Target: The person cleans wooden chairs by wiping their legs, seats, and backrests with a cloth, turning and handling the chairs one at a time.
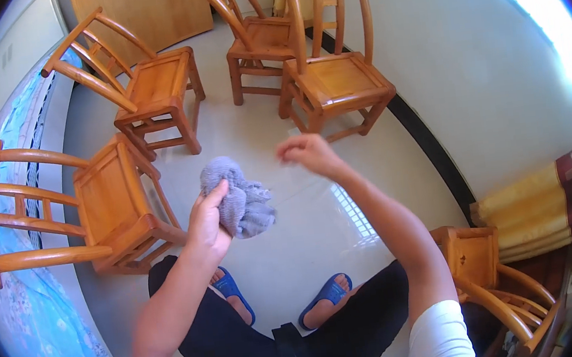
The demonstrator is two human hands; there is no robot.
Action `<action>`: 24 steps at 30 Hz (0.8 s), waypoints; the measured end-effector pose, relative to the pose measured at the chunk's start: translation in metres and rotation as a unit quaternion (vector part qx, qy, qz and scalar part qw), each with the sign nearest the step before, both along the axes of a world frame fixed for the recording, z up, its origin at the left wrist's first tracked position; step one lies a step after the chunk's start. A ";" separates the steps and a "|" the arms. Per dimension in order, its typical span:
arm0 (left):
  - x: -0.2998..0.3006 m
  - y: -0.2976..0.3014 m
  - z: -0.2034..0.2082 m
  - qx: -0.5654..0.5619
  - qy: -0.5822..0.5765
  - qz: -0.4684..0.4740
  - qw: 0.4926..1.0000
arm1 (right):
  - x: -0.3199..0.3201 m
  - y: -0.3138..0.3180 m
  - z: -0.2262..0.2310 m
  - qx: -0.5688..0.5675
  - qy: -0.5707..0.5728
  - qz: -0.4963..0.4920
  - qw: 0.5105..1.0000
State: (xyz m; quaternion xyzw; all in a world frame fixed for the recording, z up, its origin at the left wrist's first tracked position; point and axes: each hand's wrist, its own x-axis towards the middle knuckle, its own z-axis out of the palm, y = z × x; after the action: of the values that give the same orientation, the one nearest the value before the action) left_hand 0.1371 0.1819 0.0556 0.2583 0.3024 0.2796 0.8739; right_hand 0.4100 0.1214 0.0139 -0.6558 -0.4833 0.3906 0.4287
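Note:
My left hand (211, 218) grips a crumpled grey cloth (236, 201), thumb pressed across it and loose folds hanging off to the right. To the right of the cloth and apart from it, my right hand (308, 154) is in the air, its fingers curled in together and slightly blurred. Nothing shows in that hand. Both hands are above the floor, in front of my knees. Nearest to the left hand is a wooden chair (112, 197), its seat facing me and its back toward the bed. Beyond my right hand stands another wooden chair (338, 79).
Two more wooden chairs stand farther off, one at the left (154, 81) and one at the back (264, 38). Close by my right leg is another chair (472, 256). A blue-covered bed (44, 329) lines the left side; a yellow curtain (523, 213) hangs at the right wall.

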 end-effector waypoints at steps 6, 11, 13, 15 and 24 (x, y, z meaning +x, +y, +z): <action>-0.013 0.005 0.016 -0.071 -0.041 0.010 0.997 | 0.086 0.051 -0.050 0.018 -0.464 -0.273 0.843; -0.011 -0.014 0.028 -0.049 -0.012 -0.026 0.998 | 0.119 0.088 -0.057 -0.009 -0.592 -0.306 0.746; -0.012 -0.017 0.029 -0.055 -0.008 -0.048 0.997 | 0.124 0.099 -0.059 -0.131 -0.559 -0.304 0.760; -0.013 -0.017 0.029 -0.084 0.012 -0.084 0.993 | 0.125 0.107 -0.063 -0.159 -0.576 -0.312 0.738; -0.014 -0.014 0.025 -0.062 0.034 -0.092 0.993 | 0.131 0.106 -0.082 -0.144 -0.664 -0.335 0.653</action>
State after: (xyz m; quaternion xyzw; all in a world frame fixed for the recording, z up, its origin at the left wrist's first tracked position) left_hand 0.1233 0.1675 0.0811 0.2395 0.3237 0.1701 0.8994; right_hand 0.5409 0.2277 -0.0682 -0.9112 -0.3237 -0.2546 -0.0046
